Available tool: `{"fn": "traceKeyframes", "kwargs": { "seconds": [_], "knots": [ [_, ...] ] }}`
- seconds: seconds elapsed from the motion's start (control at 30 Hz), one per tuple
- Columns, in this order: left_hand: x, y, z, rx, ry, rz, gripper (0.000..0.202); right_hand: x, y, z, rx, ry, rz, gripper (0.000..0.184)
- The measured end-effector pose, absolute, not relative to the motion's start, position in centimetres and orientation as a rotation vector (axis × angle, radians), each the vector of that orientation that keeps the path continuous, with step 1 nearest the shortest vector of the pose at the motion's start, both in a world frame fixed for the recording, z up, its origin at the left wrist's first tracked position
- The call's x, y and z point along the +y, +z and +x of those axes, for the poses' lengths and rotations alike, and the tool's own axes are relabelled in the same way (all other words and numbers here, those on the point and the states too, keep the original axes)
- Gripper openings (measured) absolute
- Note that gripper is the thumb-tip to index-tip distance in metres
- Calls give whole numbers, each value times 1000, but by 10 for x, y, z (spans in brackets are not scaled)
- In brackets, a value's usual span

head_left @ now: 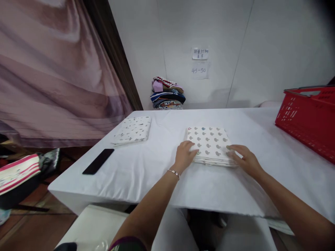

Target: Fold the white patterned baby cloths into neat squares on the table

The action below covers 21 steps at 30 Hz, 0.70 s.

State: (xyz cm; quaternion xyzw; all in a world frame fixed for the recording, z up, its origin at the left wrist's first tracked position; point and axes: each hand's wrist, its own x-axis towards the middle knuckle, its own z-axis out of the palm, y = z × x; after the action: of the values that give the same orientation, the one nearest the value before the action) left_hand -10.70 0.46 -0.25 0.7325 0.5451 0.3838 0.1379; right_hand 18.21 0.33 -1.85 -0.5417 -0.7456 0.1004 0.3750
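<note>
Red basket [309, 120] right, black phone [98, 161] left; hands [184, 156] [246, 161] loosely spread, touching a folded white cloth [209, 141]

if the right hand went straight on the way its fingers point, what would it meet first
Most likely the grey-patterned cloth: the right hand points in at its right side, and the fingertips look already on it, though exact contact is hard to judge.

One folded white cloth [209, 140] with grey print lies between left hand [184, 154] and right hand [244, 160], both touching its sides; left of the hands are one black phone [98, 161], one second folded cloth [133, 130] and, farther back, one fabric stack [168, 94]; right, one red basket [310, 120].
</note>
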Motion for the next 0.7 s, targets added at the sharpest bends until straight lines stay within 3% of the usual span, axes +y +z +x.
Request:
{"fn": "traceKeyframes", "kwargs": {
  "seconds": [0.1,0.23,0.7],
  "knots": [
    [-10,-3,-106,1373,935,2372,28,-13,-19,178,-2139,186,-1162,30],
    [-11,-3,-104,1338,773,2443,22,-14,-19,173,-2270,96,-1174,30],
    [-8,-2,-100,1331,722,2602,27,-23,-17,169,-2262,-18,-1195,30]
  ]
}}
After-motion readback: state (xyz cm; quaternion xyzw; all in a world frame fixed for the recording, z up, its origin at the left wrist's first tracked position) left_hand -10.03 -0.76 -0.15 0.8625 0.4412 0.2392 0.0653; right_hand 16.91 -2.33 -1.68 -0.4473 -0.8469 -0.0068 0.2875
